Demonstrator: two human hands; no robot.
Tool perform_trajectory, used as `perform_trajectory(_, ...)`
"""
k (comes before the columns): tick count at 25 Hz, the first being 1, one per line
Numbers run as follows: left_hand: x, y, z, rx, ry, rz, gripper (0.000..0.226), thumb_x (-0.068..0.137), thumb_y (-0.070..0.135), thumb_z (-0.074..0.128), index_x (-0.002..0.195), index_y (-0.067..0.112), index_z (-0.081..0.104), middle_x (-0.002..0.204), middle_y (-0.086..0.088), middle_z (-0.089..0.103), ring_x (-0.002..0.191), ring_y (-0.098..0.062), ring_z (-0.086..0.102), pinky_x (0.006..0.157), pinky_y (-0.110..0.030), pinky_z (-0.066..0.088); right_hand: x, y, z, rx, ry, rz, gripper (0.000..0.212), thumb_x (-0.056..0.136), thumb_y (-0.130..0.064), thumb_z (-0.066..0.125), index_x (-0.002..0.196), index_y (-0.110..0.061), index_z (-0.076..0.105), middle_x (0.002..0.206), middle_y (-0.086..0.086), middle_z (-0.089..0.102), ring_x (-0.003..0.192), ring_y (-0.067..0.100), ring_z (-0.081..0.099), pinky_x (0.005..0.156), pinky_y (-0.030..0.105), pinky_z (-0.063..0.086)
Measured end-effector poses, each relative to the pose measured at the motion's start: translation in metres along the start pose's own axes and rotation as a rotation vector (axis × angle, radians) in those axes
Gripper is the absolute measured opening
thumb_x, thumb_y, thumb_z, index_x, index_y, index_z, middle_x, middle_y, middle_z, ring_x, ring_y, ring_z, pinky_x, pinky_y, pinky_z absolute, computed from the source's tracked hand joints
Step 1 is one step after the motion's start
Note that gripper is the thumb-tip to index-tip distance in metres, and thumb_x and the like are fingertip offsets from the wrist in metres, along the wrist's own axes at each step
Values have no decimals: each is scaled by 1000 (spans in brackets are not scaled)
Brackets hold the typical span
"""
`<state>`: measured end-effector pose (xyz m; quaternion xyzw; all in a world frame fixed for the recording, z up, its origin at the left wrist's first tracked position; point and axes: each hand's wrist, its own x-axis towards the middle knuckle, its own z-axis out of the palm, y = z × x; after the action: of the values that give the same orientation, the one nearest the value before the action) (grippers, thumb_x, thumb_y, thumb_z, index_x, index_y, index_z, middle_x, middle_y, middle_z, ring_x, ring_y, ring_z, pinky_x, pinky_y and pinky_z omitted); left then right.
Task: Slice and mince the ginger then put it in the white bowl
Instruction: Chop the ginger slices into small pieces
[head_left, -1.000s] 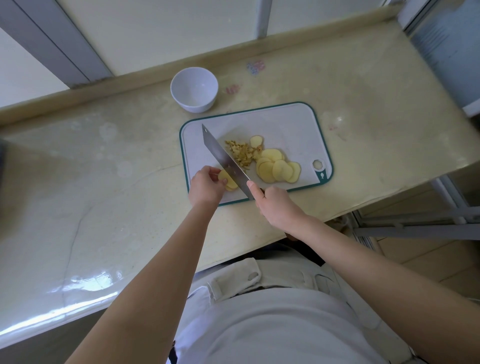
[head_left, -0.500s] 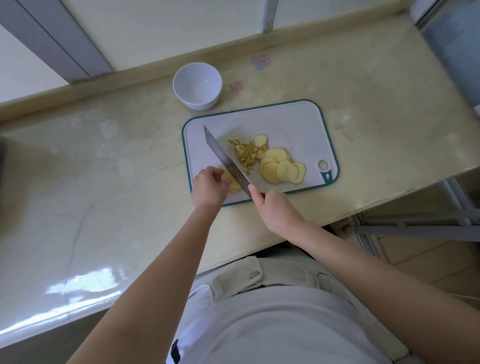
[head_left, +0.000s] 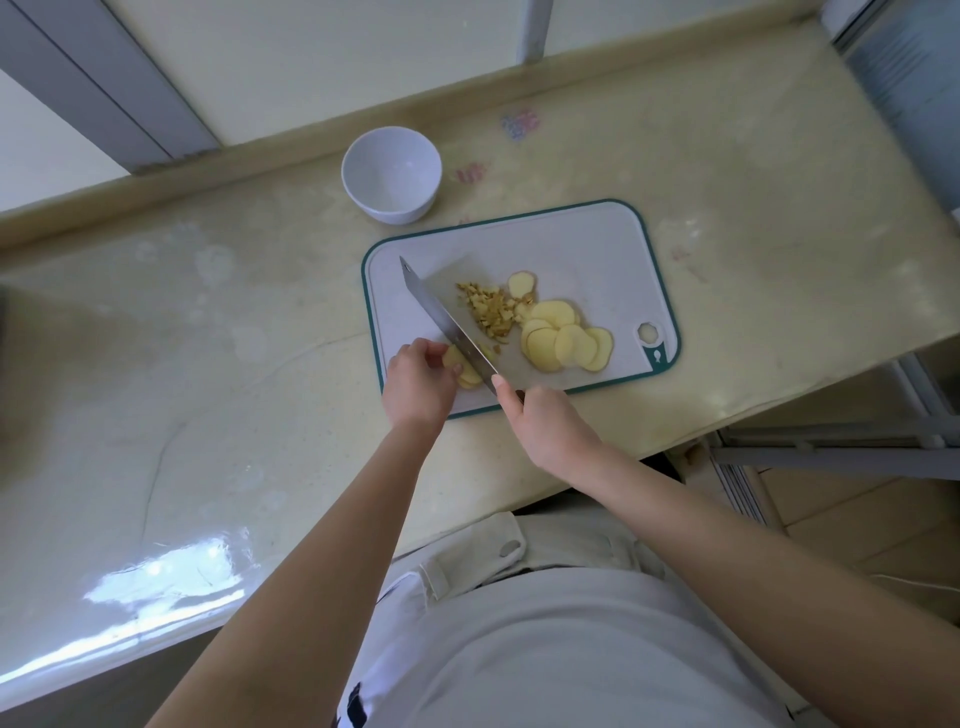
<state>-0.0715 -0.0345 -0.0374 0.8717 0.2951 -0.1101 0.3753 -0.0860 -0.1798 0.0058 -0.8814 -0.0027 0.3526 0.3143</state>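
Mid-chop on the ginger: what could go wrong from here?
1. The left hand pins a small slice stack right against the knife; a slip could nick fingertips.
2. The minced ginger lies loose beside the blade and may scatter off the cutting board.
3. The right hand's forefinger lies at the blade's heel and could slide forward.

Pale yellow ginger slices (head_left: 566, 340) lie fanned on the cutting board (head_left: 597, 244), with a minced pile (head_left: 491, 312) just left of them. I see a short ginger stack (head_left: 466, 370) against the knife (head_left: 441, 317) blade; the white bowl (head_left: 390, 174) stands upright behind the board.
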Motion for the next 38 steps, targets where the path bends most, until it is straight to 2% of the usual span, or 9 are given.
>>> perform_trajectory(4, 1, -2, 2, -19, 8, 15, 24, 84, 21, 65, 108, 18, 63, 105, 2, 63, 98, -17, 59, 77, -30, 48, 1, 1, -1, -3, 6, -1, 60, 98, -54, 22, 80, -5, 52, 68, 11, 49, 67, 26, 47, 67, 30, 37)
perform_trajectory(7, 0, -3, 2, -34, 8, 20, 24, 84, 21, 66, 107, 18, 63, 104, 1, 63, 98, -18, 59, 79, -32, 50, 3, 1, 0, -14, 35, 2, 62, 99, -51, 26, 60, -6, 40, 57, 7, 42, 55, 22, 41, 55, 31, 35)
perform_trajectory(13, -1, -1, -3, -26, -8, 30, 25, 85, 21, 66, 109, 18, 62, 104, 3, 64, 97, -16, 59, 76, -26, 45, 4, 10, 2, 126, 82, -25, 64, 96, -57, 30, 60, -5, 43, 57, 11, 44, 54, 24, 43, 69, 42, 47)
perform_trajectory(20, -3, -4, 0, -68, -10, 59, 23, 85, 18, 66, 107, 15, 60, 95, -2, 63, 87, -16, 58, 72, -27, 46, -3, 9, 1, 161, 134, -50, 67, 95, -58, 28, 60, -4, 46, 57, 12, 48, 54, 24, 47, 68, 41, 48)
perform_trajectory(24, -4, -7, 5, -78, 12, 77, 23, 87, 20, 62, 109, 16, 60, 95, -4, 62, 97, -24, 56, 85, -39, 50, -6, 6, 0, 154, 136, -38, 69, 95, -60, 27, 61, -3, 47, 60, 11, 51, 57, 24, 49, 72, 40, 49)
perform_trajectory(27, -4, -9, 9, -111, 34, 51, 24, 89, 20, 59, 112, 13, 57, 101, -5, 62, 101, -24, 55, 90, -40, 48, -7, 2, 1, 157, 121, -20, 68, 96, -59, 26, 61, -4, 45, 61, 13, 49, 57, 25, 48, 71, 40, 49)
perform_trajectory(31, -4, -9, 9, -62, 59, 54, 17, 91, 16, 55, 104, 6, 59, 104, -9, 60, 100, -25, 52, 87, -36, 45, -11, 0, 0, 104, 70, -41, 57, 99, -52, 26, 59, -14, 41, 65, 15, 49, 61, 27, 49, 71, 42, 49)
perform_trajectory(34, -4, -7, 9, -66, 55, 40, 15, 90, 17, 55, 100, 7, 60, 104, -9, 59, 101, -27, 52, 89, -40, 45, -11, 2, 1, 104, 75, 1, 65, 97, -56, 26, 62, -4, 45, 63, 14, 49, 60, 26, 49, 71, 41, 48)
perform_trajectory(38, -2, -6, 8, -96, 50, 9, 11, 89, 18, 57, 97, 11, 62, 102, -6, 63, 100, -26, 56, 85, -39, 48, -12, -2, 0, 83, 42, 21, 66, 98, -56, 24, 60, -4, 41, 62, 12, 48, 58, 25, 46, 65, 37, 45)
